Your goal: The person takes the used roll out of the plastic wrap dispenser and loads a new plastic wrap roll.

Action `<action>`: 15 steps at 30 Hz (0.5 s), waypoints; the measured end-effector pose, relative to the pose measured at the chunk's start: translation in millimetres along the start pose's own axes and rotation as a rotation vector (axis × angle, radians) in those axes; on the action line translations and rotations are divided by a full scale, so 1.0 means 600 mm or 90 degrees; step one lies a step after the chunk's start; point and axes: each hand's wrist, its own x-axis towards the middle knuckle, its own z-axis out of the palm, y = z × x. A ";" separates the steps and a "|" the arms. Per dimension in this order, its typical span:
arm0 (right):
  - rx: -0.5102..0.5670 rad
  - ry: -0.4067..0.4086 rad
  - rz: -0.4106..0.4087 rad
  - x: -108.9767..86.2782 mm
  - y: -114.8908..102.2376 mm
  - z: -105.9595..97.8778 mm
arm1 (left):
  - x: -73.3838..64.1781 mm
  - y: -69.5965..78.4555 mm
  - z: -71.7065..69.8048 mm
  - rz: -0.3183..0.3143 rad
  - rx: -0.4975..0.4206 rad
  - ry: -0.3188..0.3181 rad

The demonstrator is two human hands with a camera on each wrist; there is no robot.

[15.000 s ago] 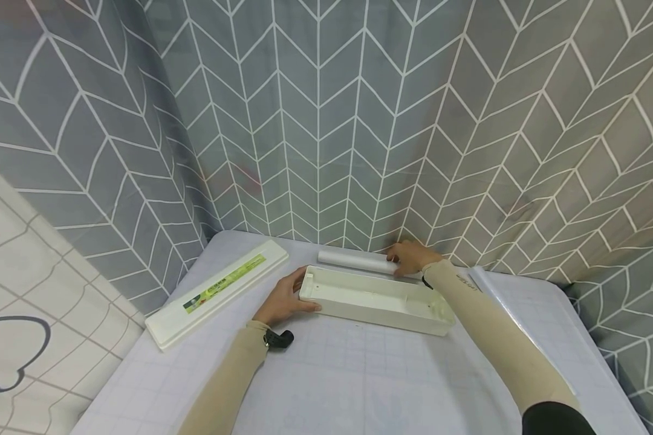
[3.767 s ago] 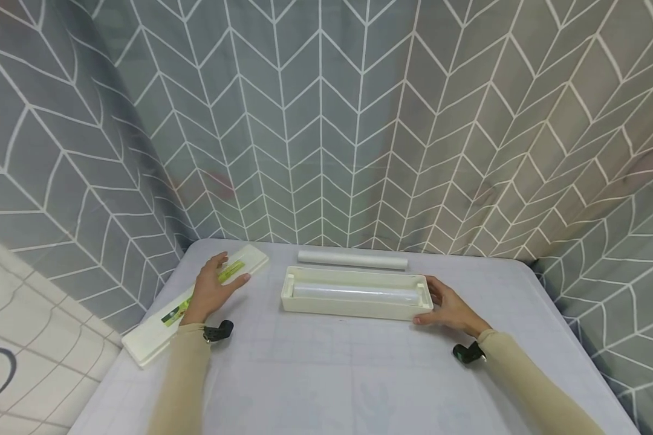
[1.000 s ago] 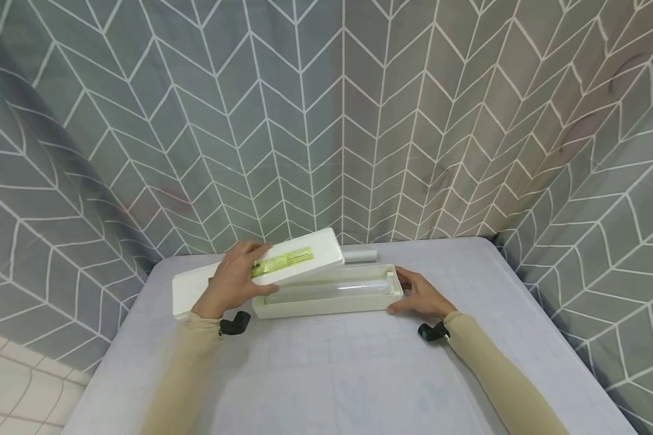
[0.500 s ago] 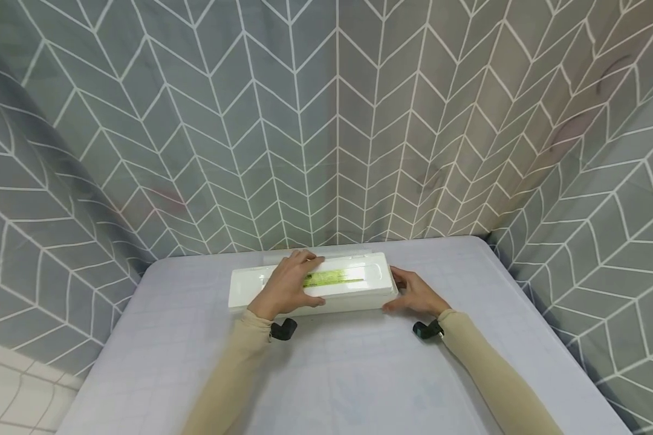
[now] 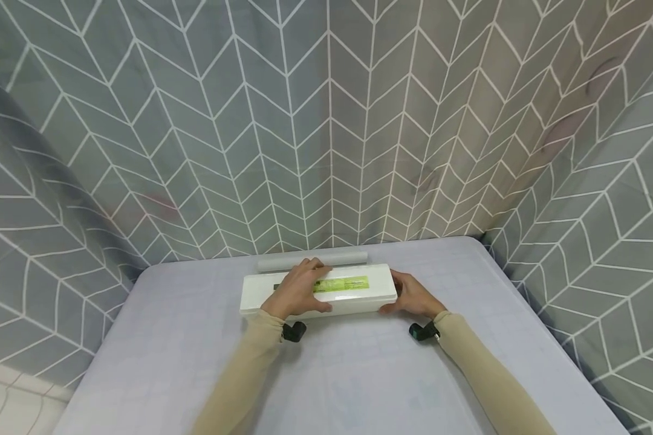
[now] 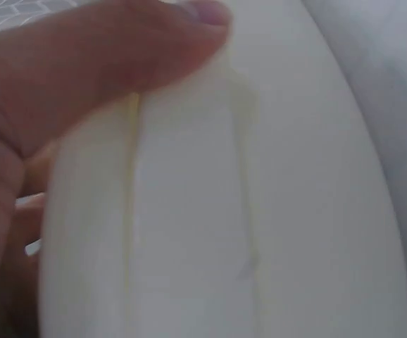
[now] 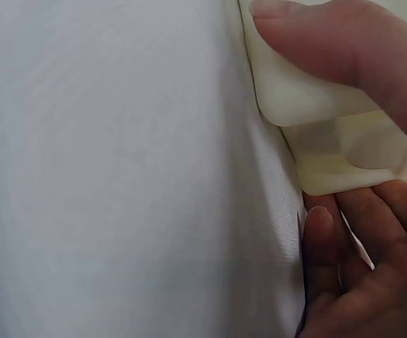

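Note:
A long off-white plastic box point(image 5: 359, 306) lies on the table, covered by its white lid point(image 5: 258, 290) with a green-yellow label. My left hand point(image 5: 300, 290) grips the lid across its middle, thumb on the near side and fingers over the far side. In the left wrist view, that thumb point(image 6: 140, 49) presses on the white plastic. My right hand point(image 5: 412, 296) holds the right end of the box. The right wrist view shows the right thumb point(image 7: 316, 35) on the box's long side and fingers curled by its end. The clear film roll seen earlier inside is hidden.
A white roll point(image 5: 280, 263) lies just behind the box, near the table's back edge. The table point(image 5: 326, 380) has a pale cloth cover. A grey chevron-patterned curtain point(image 5: 326, 121) hangs behind and to the sides.
My left hand picked up the lid at the left, carried it rightward and lowered it onto the box. My right hand went from the back roll to the box's right end; the clear roll went inside.

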 end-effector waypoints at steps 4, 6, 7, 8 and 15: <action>-0.004 0.001 0.000 0.002 -0.001 0.000 | 0.001 -0.001 0.000 -0.016 -0.007 0.000; -0.005 0.000 -0.003 0.003 -0.002 0.001 | 0.001 -0.003 0.001 -0.031 -0.009 0.002; -0.007 -0.002 -0.004 0.003 -0.002 0.001 | 0.001 -0.004 0.002 -0.040 -0.013 0.000; -0.007 -0.002 -0.004 0.003 -0.002 0.001 | 0.001 -0.005 0.002 -0.048 -0.017 -0.002; -0.008 0.010 0.005 -0.003 -0.005 0.003 | 0.009 -0.004 0.000 -0.066 -0.022 -0.022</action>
